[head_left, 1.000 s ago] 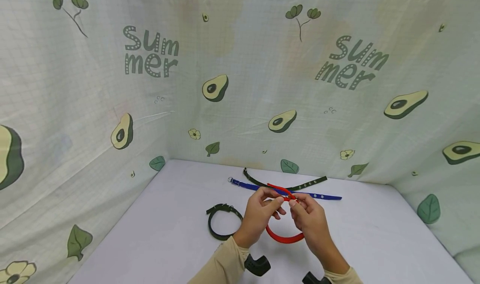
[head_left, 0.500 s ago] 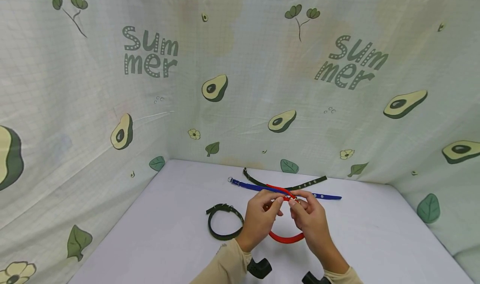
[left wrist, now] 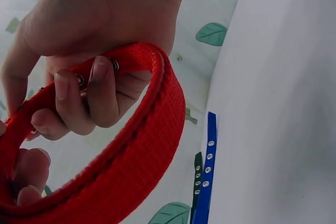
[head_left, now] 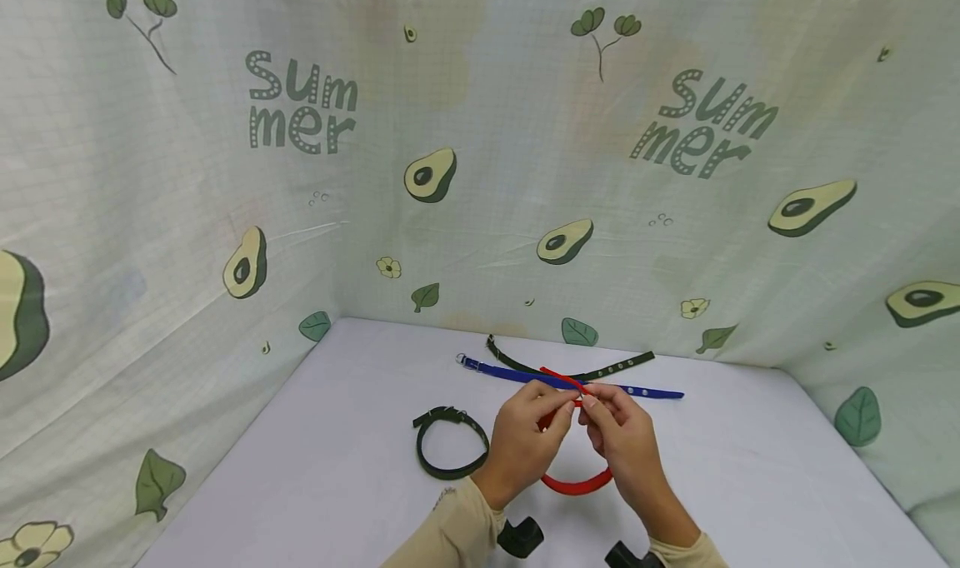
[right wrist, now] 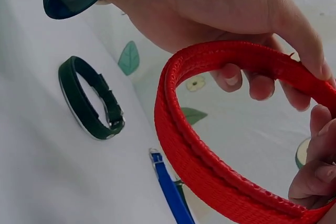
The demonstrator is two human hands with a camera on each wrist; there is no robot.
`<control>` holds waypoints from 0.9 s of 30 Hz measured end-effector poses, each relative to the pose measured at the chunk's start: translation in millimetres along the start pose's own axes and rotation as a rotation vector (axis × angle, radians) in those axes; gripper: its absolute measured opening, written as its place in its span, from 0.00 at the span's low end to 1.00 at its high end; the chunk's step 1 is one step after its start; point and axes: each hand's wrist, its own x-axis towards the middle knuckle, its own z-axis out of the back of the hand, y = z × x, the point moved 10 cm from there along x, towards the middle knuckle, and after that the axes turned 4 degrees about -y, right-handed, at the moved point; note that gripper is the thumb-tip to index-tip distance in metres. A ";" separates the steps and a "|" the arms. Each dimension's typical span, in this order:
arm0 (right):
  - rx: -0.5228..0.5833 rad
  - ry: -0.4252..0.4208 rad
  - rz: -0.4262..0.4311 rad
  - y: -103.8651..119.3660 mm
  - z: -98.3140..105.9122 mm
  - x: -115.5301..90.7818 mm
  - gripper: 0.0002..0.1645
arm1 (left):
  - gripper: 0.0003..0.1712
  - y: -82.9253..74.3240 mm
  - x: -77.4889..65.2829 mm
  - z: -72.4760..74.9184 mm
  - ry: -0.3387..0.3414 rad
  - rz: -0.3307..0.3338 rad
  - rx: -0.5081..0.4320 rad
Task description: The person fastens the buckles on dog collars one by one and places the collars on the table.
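Note:
Both hands hold a red collar (head_left: 577,486) above the white table, its strap bent round into a loop. My left hand (head_left: 525,439) curls its fingers round the strap near metal-rimmed holes (left wrist: 80,80), seen in the left wrist view. Beside it, my right hand (head_left: 626,443) pinches the strap where its ends meet, thumb on one side and fingers on the other. The free red tip (head_left: 557,375) sticks out past the fingertips toward the back. The fingers largely hide the buckle area.
On the table (head_left: 315,468), a dark green collar (head_left: 427,460) lies fastened in a loop left of the hands. Behind them a blue collar (head_left: 498,373) and another dark green collar (head_left: 630,361) lie stretched out, crossing. A printed cloth (head_left: 480,135) hangs behind and at the sides.
My left hand has shifted slightly right, its fingertips closer to the right hand's. The red loop has moved a little right and down; the right hand stays nearly in place.

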 end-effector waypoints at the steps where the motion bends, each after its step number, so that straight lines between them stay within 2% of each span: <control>1: -0.001 -0.003 -0.001 0.6 0.2 -0.2 0.14 | 0.10 -0.7 -0.1 -0.3 0.004 -0.006 0.012; 12: 0.087 -0.012 -0.038 -0.8 -2.3 -2.4 0.14 | 0.12 -2.1 0.0 -6.3 0.074 0.009 0.090; 18: 0.117 0.003 -0.012 1.6 -2.9 -2.2 0.15 | 0.13 -0.7 0.3 -9.3 0.107 0.018 0.096; 21: 0.107 0.012 0.017 3.9 -2.4 -2.1 0.16 | 0.13 1.2 0.1 -10.5 0.122 0.036 0.074; 27: 0.097 0.026 0.053 5.6 -1.4 -0.4 0.16 | 0.13 5.1 0.8 -11.5 0.149 0.076 -0.053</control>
